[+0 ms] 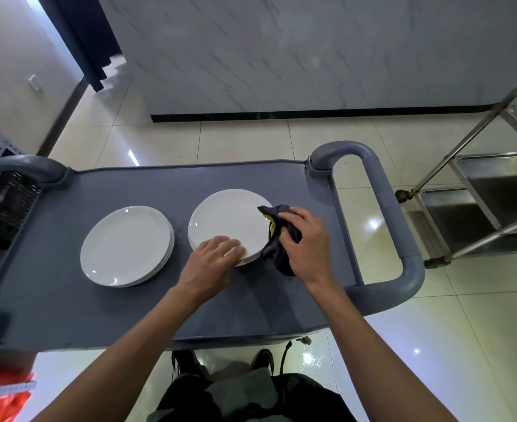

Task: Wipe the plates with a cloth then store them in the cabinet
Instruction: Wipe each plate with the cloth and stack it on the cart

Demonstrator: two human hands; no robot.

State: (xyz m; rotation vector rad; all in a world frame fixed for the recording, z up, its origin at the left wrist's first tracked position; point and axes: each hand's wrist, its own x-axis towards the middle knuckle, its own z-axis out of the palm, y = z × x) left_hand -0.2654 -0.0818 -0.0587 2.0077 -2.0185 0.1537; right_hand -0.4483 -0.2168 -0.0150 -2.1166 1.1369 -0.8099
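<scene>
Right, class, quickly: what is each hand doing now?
Left hand: open, fingers resting on the right plate stack.
Right hand: holding the dark cloth.

No writing, label, brand, number or sign can be read anywhere here.
</scene>
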